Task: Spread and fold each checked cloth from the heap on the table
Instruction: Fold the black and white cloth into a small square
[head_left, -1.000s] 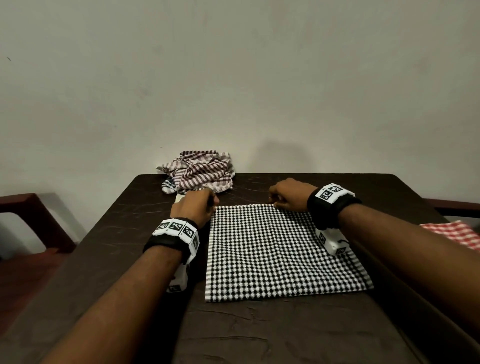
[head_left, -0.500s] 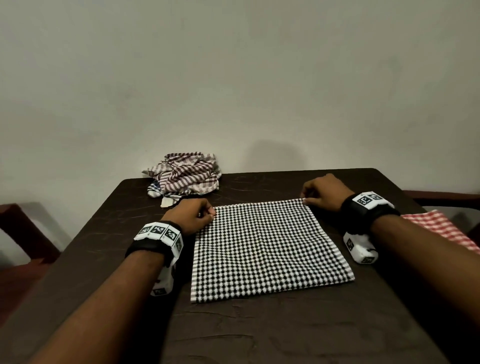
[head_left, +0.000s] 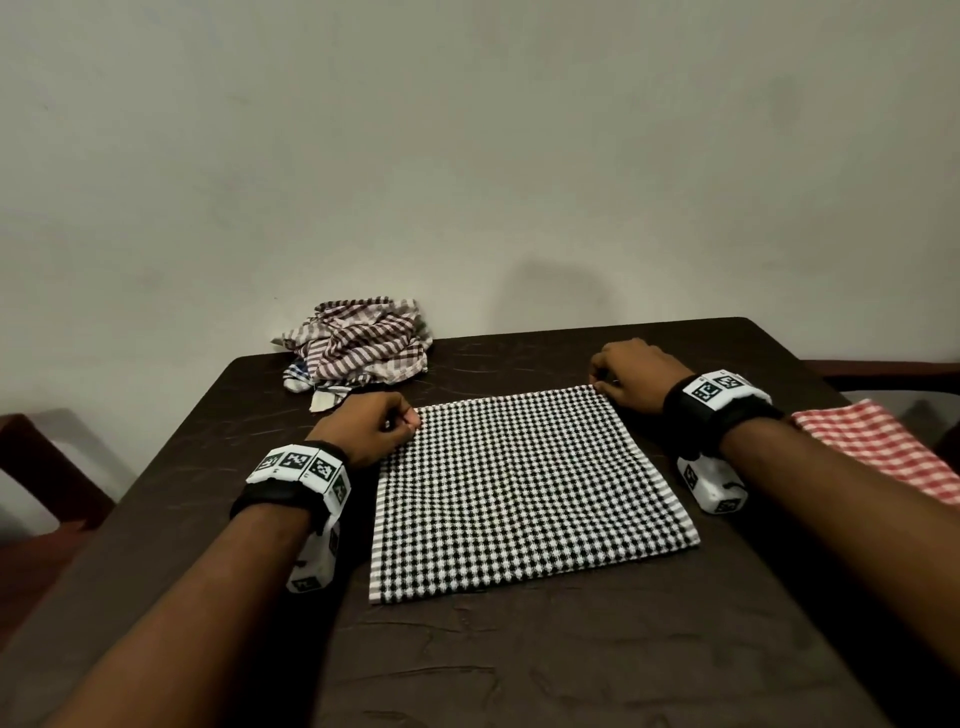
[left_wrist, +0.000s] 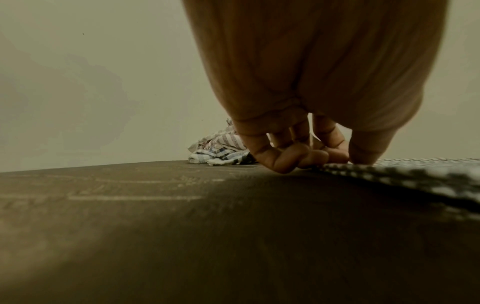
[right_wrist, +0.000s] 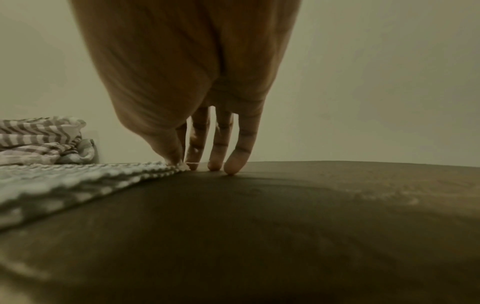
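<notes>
The right hand (head_left: 631, 376) has slid outward along the far edge and now pinches the far right corner of the black-and-white checked cloth (head_left: 519, 493); the left hand (head_left: 366, 428) pinches the far left corner. Both grips are clamped on fabric, the cloth flat on the dark brown tabletop (head_left: 571, 665). Spreading looks done, folding next. The crumpled heap of striped cloths (head_left: 358, 345) waits behind; a red checked cloth (head_left: 878, 447) lies right.

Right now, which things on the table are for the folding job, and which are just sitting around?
For the job:
black-and-white checked cloth, pinched at its far corners by left hand and right hand
heap of cloths
red checked cloth

Just there:
table
wall
</notes>
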